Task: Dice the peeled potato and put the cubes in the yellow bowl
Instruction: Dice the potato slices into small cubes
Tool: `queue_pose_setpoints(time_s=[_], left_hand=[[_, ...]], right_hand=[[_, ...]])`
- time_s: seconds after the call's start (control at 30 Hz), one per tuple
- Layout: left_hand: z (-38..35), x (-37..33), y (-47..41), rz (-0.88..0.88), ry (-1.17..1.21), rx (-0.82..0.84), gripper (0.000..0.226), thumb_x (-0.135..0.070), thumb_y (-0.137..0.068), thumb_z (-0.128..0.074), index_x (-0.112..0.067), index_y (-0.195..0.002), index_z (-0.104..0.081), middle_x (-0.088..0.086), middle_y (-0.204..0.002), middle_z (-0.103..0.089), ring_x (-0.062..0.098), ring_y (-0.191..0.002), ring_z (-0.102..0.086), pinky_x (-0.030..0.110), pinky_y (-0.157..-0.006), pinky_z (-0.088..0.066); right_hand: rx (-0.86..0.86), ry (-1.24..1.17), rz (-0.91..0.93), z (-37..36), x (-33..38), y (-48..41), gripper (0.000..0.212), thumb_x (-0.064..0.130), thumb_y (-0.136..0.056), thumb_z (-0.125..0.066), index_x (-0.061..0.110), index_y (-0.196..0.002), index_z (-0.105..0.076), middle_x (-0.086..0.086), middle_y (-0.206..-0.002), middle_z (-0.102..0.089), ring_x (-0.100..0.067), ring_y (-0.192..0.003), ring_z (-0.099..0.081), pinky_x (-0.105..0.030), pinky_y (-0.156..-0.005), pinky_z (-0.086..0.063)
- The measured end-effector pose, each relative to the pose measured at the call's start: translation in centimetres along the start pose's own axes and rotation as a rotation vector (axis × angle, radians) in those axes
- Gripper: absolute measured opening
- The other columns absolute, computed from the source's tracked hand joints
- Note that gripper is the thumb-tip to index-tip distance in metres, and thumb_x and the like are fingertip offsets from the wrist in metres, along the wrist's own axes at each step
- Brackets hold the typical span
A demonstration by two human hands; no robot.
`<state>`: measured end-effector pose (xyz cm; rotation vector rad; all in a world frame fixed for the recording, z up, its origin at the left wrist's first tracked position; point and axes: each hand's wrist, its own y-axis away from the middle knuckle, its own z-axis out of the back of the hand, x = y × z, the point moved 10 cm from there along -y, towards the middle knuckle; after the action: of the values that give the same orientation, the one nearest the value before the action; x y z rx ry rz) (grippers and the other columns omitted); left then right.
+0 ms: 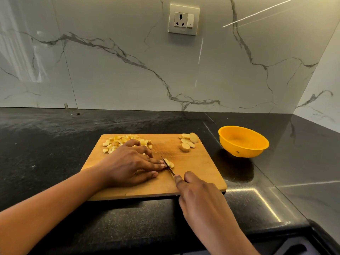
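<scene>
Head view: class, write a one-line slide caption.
Left hand steadies a potato piece on the cutting board; right hand cuts it with a knife; yellow bowl empty.

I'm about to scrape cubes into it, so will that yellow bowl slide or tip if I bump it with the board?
The yellow bowl looks empty and thin-walled, probably plastic, so it is likely light. It narrows to a small base on the glossy countertop, so a bump would probably slide or rock it. Steadying it first seems wise.

A white veined marble wall (110, 70) with a socket (184, 19) backs the black granite counter (46, 144).
</scene>
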<state>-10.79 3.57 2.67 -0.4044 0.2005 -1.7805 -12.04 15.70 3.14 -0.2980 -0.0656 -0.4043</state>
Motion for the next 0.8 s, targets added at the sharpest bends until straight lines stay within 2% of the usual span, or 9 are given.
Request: queue_pose_setpoints(time_s=[0.1, 0.27, 0.37, 0.47, 0.53, 0.63, 0.7, 0.8], left_hand=[[0.1, -0.1, -0.1, 0.001, 0.020, -0.010, 0.038, -0.052, -0.096, -0.031, -0.042, -0.120, -0.058, -0.027, -0.113, -0.063, -0.001, -0.108, -0.056, 0.033, -0.091, -0.039], [0.4, 0.7, -0.3, 0.064, 0.135, -0.090, 0.040, -0.061, -0.092, -0.035, -0.041, -0.111, -0.064, -0.024, -0.105, -0.067, -0.004, -0.100, -0.057, 0.028, -0.089, -0.041], [1.0, 2.2, -0.7, 0.169, 0.269, -0.151, 0.052, -0.075, -0.083, -0.031, -0.044, -0.109, -0.062, -0.020, -0.103, -0.068, -0.004, -0.097, -0.056, 0.020, -0.091, -0.034], [0.3, 2.7, -1.9, 0.194, 0.342, -0.051, 0.055, -0.080, -0.075, -0.033, -0.047, -0.112, -0.055, -0.022, -0.107, -0.065, -0.004, -0.100, -0.053, 0.012, -0.089, -0.033], [-0.7, 2.5, -2.7, 0.202, 0.351, 0.106, 0.049, -0.071, -0.075, -0.044, -0.047, -0.118, -0.051, -0.026, -0.110, -0.057, -0.008, -0.100, -0.049, 0.009, -0.087, -0.034], [-1.8, 2.4, -3.6, 0.209, 0.389, 0.273, 0.046, -0.040, -0.085, -0.063, -0.040, -0.129, -0.050, -0.023, -0.121, -0.052, -0.006, -0.108, -0.045, 0.007, -0.089, -0.033], [-2.1, 2.1, -4.1, 0.174, 0.412, 0.331, 0.042, -0.027, -0.088, -0.064, -0.036, -0.128, -0.054, -0.016, -0.123, -0.056, 0.000, -0.111, -0.047, 0.014, -0.093, -0.038], [-2.4, 1.6, -5.0, 0.146, 0.380, 0.373, 0.032, -0.023, -0.088, -0.064, -0.029, -0.120, -0.063, -0.010, -0.116, -0.061, 0.004, -0.103, -0.054, 0.024, -0.091, -0.046]], right_hand=[[0.014, -0.040, -0.048, 0.6, -0.6, 1.7, 0.048, 0.026, -0.103, -0.032, 0.027, -0.150, -0.022, 0.007, -0.125, -0.038, -0.013, -0.099, -0.053, -0.018, -0.065, -0.033], [0.022, -0.025, -0.091, 2.8, -1.8, 3.5, 0.047, 0.038, -0.100, -0.036, 0.041, -0.146, -0.029, 0.013, -0.099, -0.035, -0.008, -0.080, -0.042, -0.016, -0.052, -0.027], [-0.072, 0.001, -0.104, 4.6, -2.9, 3.7, 0.046, 0.039, -0.098, -0.041, 0.045, -0.143, -0.034, 0.013, -0.090, -0.038, -0.007, -0.079, -0.048, -0.018, -0.056, -0.034], [-0.183, -0.020, -0.171, 5.3, -5.1, 2.2, 0.043, 0.034, -0.097, -0.045, 0.041, -0.140, -0.043, 0.013, -0.089, -0.042, -0.006, -0.078, -0.047, -0.018, -0.056, -0.033], [-0.228, -0.060, -0.218, 4.6, -6.5, 0.5, 0.041, 0.030, -0.097, -0.049, 0.038, -0.137, -0.048, 0.011, -0.090, -0.044, -0.007, -0.077, -0.046, -0.017, -0.056, -0.031], [-0.293, -0.110, -0.253, 3.6, -7.7, -1.6, 0.041, 0.026, -0.095, -0.053, 0.033, -0.135, -0.052, 0.008, -0.091, -0.049, -0.007, -0.076, -0.047, -0.020, -0.061, -0.034], [-0.311, -0.129, -0.262, 2.9, -7.9, -2.6, 0.041, 0.026, -0.095, -0.053, 0.032, -0.136, -0.052, 0.009, -0.092, -0.047, -0.006, -0.077, -0.046, -0.019, -0.061, -0.034], [-0.306, -0.152, -0.275, 2.0, -8.1, -3.7, 0.042, 0.027, -0.096, -0.052, 0.033, -0.138, -0.049, 0.009, -0.095, -0.048, -0.004, -0.080, -0.045, -0.013, -0.061, -0.034]])
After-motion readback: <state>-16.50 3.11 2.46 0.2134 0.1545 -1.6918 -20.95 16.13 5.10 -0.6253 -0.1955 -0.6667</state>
